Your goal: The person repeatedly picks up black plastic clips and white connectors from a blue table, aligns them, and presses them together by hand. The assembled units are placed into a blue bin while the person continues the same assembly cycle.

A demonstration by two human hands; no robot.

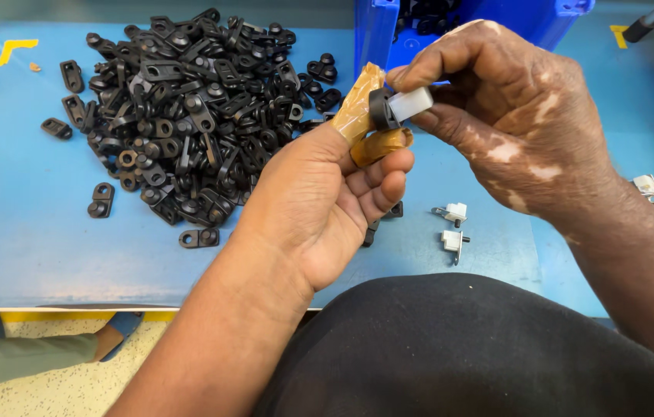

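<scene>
Hands meet above bench [26, 232]: left hand [327, 201], fingers taped, and right hand [512, 116] both pinch black ring [381, 108] with white plug [410, 103]. Black parts pile [188, 116] lies left.

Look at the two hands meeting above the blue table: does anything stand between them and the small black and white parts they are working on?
Nothing visible does. The left hand and right hand both grip the black ring and white part directly. Only the tape wrapped on the left fingertips lies between skin and parts.

black ring part [381, 109], white peg [410, 103], apparently joined
</scene>
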